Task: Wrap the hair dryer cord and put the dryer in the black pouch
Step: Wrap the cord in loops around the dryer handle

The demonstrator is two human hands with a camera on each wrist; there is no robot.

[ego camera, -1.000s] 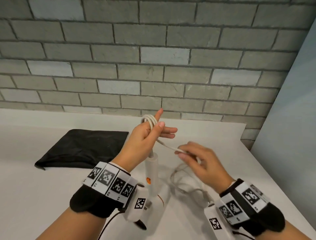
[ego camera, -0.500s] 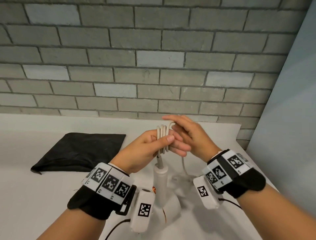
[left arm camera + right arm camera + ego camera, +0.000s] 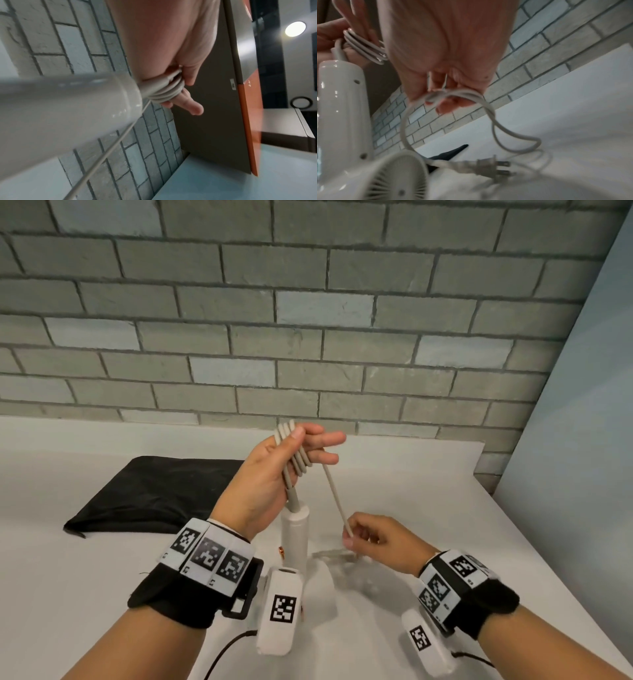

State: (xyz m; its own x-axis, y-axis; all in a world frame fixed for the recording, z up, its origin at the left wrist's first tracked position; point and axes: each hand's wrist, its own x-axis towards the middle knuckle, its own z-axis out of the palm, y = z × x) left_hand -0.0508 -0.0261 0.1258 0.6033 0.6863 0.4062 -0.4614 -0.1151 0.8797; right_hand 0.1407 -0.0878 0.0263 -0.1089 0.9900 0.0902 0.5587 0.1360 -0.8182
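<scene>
A white hair dryer point(image 3: 295, 539) stands on the white table point(image 3: 85, 577), handle up; its handle point(image 3: 60, 108) and rear grille point(image 3: 399, 180) show in the wrist views. My left hand point(image 3: 274, 474) is above the handle, with several loops of the grey cord point(image 3: 296, 457) wound round its fingers and the thumb pressing them. My right hand point(image 3: 373, 539), lower and to the right, pinches the taut cord strand point(image 3: 337, 501). The loose cord point(image 3: 494, 129) and plug point(image 3: 489, 167) lie on the table. The black pouch point(image 3: 154, 494) lies flat to the left.
A grey brick wall point(image 3: 308, 320) backs the table. A pale blue panel point(image 3: 582, 440) stands at the right, just past the table's right edge point(image 3: 548, 559). An orange and grey door point(image 3: 240, 94) shows in the left wrist view.
My right hand has come down from beside the loops, drawing the cord tight below and to the right. My left hand holds one more loop.
</scene>
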